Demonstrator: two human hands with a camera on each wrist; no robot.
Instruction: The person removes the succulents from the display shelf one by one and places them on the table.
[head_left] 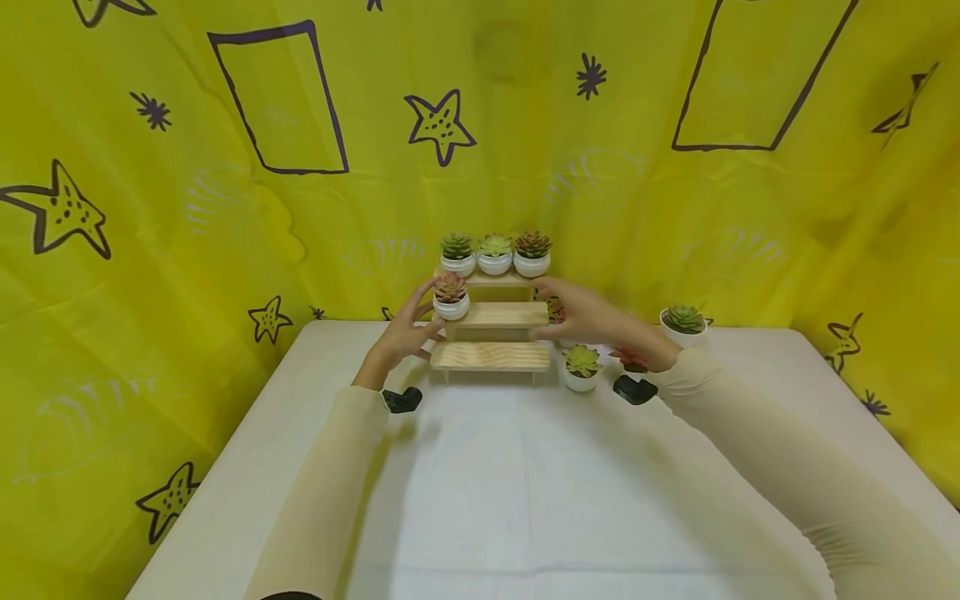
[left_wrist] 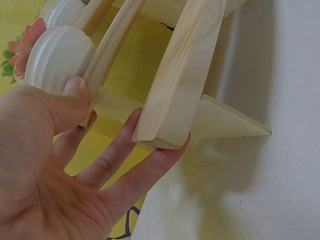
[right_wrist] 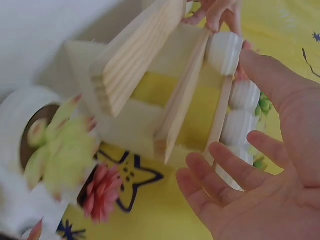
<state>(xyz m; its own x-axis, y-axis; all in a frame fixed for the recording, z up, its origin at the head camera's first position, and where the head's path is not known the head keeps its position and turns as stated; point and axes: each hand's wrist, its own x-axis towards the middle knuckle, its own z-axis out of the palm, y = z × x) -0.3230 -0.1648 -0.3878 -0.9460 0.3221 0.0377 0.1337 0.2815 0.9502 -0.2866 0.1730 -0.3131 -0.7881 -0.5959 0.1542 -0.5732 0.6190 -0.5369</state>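
While the left hand (head_left: 405, 337) pinches the middle tier of the grained wooden stand (head_left: 491, 355) beside a ridged white pot (left_wrist: 57, 57), the right hand (head_left: 583, 315), fingers parted, holds nothing.

Left hand (left_wrist: 70, 165), lower left, grips the wooden stand (left_wrist: 172, 80), upper centre. White pot (left_wrist: 60, 60) with pink succulent (left_wrist: 29, 44) at upper left; hand-to-pot contact unclear.

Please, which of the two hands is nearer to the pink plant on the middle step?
Left. The left hand is close beside the pink plant, at the same end of the wooden stand. The right hand is at the stand's opposite end.
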